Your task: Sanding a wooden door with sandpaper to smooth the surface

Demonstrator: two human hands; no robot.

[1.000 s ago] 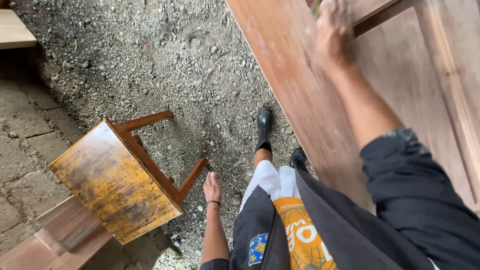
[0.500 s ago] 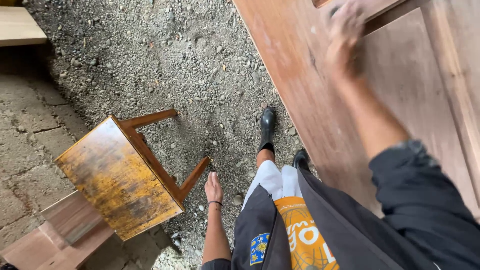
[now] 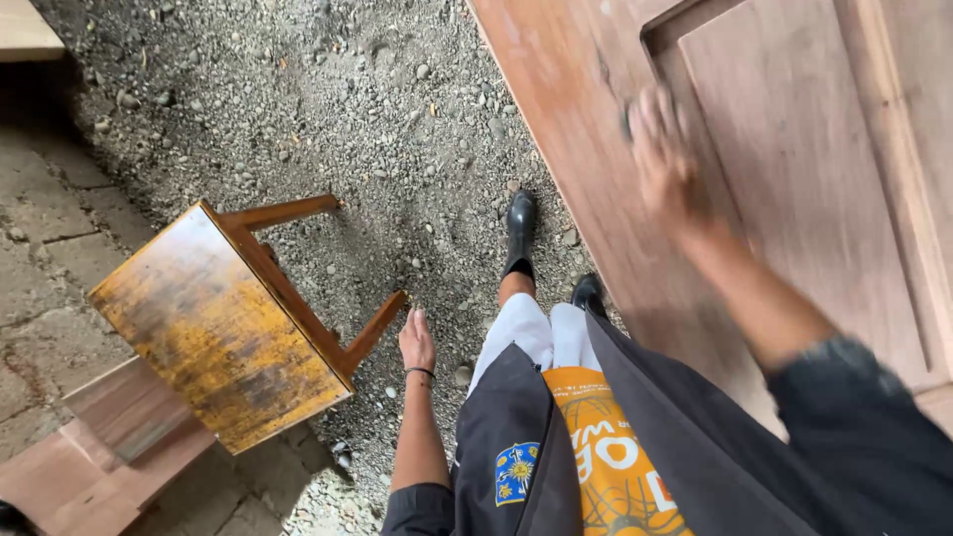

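Observation:
A large reddish-brown wooden door (image 3: 794, 149) with a recessed panel leans across the right side. My right hand (image 3: 660, 164) lies against it at the panel's left edge, blurred by motion, with a small dark pad (image 3: 627, 119) under the fingertips. My left hand (image 3: 417, 342) hangs at my side with straight fingers and holds nothing; a thin dark band circles its wrist. It is nearest to a leg of the tipped wooden stool (image 3: 213, 323).
The stool has a worn yellow-stained top and lies on its side on grey gravel (image 3: 328, 109). My black boots (image 3: 520, 233) stand by the door's lower edge. Wooden boards (image 3: 99, 447) lie at the bottom left on cracked concrete paving (image 3: 40, 298).
My right hand has slid down the door towards me, from the frame's top to the panel's left edge. My left hand stays hanging at my side.

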